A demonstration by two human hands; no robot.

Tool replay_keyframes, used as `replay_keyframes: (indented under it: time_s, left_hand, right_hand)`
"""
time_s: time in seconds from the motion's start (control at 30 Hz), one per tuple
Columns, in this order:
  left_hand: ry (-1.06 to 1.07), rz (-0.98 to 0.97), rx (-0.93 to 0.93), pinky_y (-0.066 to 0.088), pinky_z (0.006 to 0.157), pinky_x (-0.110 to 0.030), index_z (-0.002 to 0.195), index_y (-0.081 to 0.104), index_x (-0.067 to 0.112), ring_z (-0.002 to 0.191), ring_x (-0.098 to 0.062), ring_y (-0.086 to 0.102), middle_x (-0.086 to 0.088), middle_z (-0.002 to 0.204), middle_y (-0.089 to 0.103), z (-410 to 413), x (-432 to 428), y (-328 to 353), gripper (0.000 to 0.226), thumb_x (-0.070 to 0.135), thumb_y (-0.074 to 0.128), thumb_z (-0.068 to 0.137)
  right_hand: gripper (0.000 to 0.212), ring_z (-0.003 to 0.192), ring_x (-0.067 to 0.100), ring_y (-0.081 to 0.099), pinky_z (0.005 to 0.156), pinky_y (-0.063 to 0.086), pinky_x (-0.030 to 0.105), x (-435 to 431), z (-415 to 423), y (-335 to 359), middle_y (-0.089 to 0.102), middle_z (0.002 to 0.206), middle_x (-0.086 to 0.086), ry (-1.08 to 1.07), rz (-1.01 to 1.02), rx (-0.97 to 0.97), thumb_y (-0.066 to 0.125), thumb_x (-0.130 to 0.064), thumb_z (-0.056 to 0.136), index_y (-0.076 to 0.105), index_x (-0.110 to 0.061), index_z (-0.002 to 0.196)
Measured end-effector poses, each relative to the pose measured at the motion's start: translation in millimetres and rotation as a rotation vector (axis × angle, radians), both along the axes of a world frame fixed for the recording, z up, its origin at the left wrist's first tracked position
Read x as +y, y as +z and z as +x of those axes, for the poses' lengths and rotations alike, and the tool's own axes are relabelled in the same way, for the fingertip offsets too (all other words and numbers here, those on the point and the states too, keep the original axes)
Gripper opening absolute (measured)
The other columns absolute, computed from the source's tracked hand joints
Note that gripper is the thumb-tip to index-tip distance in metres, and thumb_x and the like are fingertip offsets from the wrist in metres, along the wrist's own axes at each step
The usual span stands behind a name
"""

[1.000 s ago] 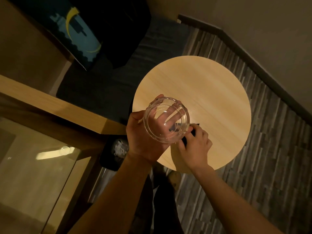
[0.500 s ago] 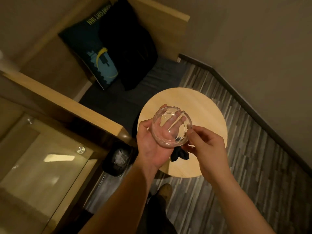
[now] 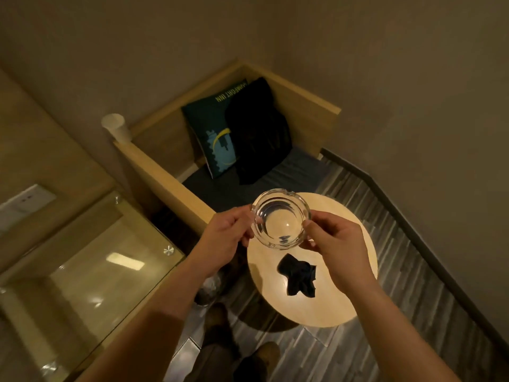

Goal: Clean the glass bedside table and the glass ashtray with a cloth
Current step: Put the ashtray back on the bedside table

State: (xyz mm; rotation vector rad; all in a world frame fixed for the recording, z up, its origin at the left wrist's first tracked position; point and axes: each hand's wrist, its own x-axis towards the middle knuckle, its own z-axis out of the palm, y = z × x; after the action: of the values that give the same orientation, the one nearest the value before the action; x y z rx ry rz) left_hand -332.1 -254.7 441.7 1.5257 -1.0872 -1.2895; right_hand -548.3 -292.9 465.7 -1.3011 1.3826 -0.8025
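Both hands are clamped on the glass ashtray [image 3: 281,219], which is held in the air with its open mouth facing up toward the camera. The left hand [image 3: 227,237] pinches the left side of the rim and the right hand [image 3: 340,245] pinches the right side, so the hands sit apart with the bowl between them. The dark cloth [image 3: 298,277] lies crumpled on the round wooden counter [image 3: 316,310], well below the ashtray and touching neither hand. In the picture it sits just under the bowl and a little toward the right wrist, so the right hand looks the nearer one to fetch it. The cloth is a bunched lump with no clear long axis, and it could be taken from any side. The ashtray is round, so how it is turned matters little. If the right hand lets go, the left would probably need a fuller hold than a rim pinch, since smooth glass can slip. The glass bedside counter [image 3: 104,274] lies off to the left, apart from both hands.
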Motion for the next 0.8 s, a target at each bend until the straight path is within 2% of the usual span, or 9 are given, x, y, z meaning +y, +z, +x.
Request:
replay_keyframes:
  time_s: [0.07,0.17,0.27,0.33,0.4,0.47,0.6,0.67,0.8]
  left_hand:
    - [0.034,-0.010,-0.008,0.053,0.073,-0.031,0.108,0.078,0.023,0.074,-0.016,0.061,-0.016,0.089,0.070,16.1,6.4,8.8,0.026,0.024,0.052,0.107]
    - [0.131,-0.017,0.031,0.053,0.067,-0.024,0.100,0.079,0.030,0.069,-0.014,0.059,-0.016,0.082,0.068,43.5,20.2,19.5,0.026,0.020,0.056,0.104]
    - [0.223,-0.015,0.037,0.047,0.062,-0.019,0.097,0.080,0.025,0.065,-0.013,0.057,-0.011,0.075,0.064,78.6,36.8,17.6,0.023,0.020,0.059,0.103]
    - [0.277,-0.011,0.043,0.049,0.067,-0.028,0.100,0.080,0.022,0.068,-0.016,0.059,-0.009,0.077,0.066,106.2,49.7,11.4,0.021,0.021,0.059,0.103]
    - [0.323,-0.015,0.055,0.051,0.071,-0.038,0.105,0.079,0.022,0.072,-0.021,0.060,-0.014,0.082,0.068,135.7,66.1,4.1,0.019,0.024,0.059,0.103]
    - [0.392,-0.029,0.083,0.051,0.071,-0.041,0.108,0.079,0.022,0.073,-0.023,0.059,-0.020,0.087,0.068,166.7,84.0,-2.1,0.020,0.025,0.060,0.101]
    - [0.511,-0.040,0.107,0.049,0.065,-0.034,0.103,0.079,0.016,0.068,-0.019,0.056,-0.010,0.077,0.064,237.2,121.3,-10.3,0.023,0.013,0.057,0.103]
    - [0.560,-0.036,0.111,0.049,0.064,-0.033,0.103,0.079,0.012,0.066,-0.018,0.056,-0.009,0.076,0.064,276.9,141.2,-16.8,0.023,0.012,0.056,0.103]
    - [0.636,-0.059,0.113,0.051,0.062,-0.029,0.116,0.076,0.016,0.070,-0.016,0.057,-0.017,0.092,0.072,353.3,179.7,-24.8,0.025,0.012,0.056,0.102]
  right_hand:
    - [0.025,0.083,0.018,0.073,0.078,0.064,0.035,-4.2,16.4,5.7,0.077,0.089,-0.006,0.054,-0.003,-0.008,0.062,-0.011,0.098,0.077,-0.031,0.101]
    - [0.022,0.085,0.019,0.073,0.080,0.064,0.035,-10.8,46.6,9.6,0.077,0.091,-0.005,0.134,0.005,-0.015,0.062,-0.012,0.098,0.078,-0.026,0.105]
    - [0.021,0.088,0.019,0.074,0.082,0.063,0.038,-13.6,86.9,9.3,0.077,0.094,-0.003,0.208,0.045,-0.045,0.064,-0.012,0.097,0.077,-0.021,0.111]
    - [0.021,0.089,0.022,0.075,0.081,0.063,0.036,-12.4,119.1,6.8,0.078,0.096,0.000,0.247,0.105,-0.083,0.065,-0.010,0.097,0.076,-0.020,0.111]
    - [0.021,0.092,0.029,0.074,0.082,0.063,0.039,-8.9,154.8,2.1,0.078,0.096,0.005,0.291,0.155,-0.115,0.065,-0.008,0.096,0.075,-0.019,0.111]
    - [0.022,0.096,0.031,0.073,0.085,0.063,0.043,-2.5,193.4,-4.6,0.078,0.099,0.008,0.329,0.192,-0.124,0.066,-0.006,0.095,0.075,-0.017,0.111]
    - [0.020,0.094,0.023,0.074,0.084,0.063,0.042,17.0,278.8,-16.6,0.077,0.102,0.009,0.385,0.243,-0.141,0.071,-0.006,0.091,0.075,-0.014,0.109]
    - [0.018,0.090,0.020,0.074,0.077,0.062,0.036,29.1,324.2,-21.3,0.076,0.104,0.014,0.407,0.274,-0.163,0.072,-0.004,0.090,0.075,-0.014,0.104]
    - [0.021,0.097,0.028,0.074,0.081,0.061,0.039,53.4,415.5,-30.9,0.077,0.103,0.013,0.499,0.310,-0.185,0.069,-0.001,0.092,0.073,-0.007,0.111]
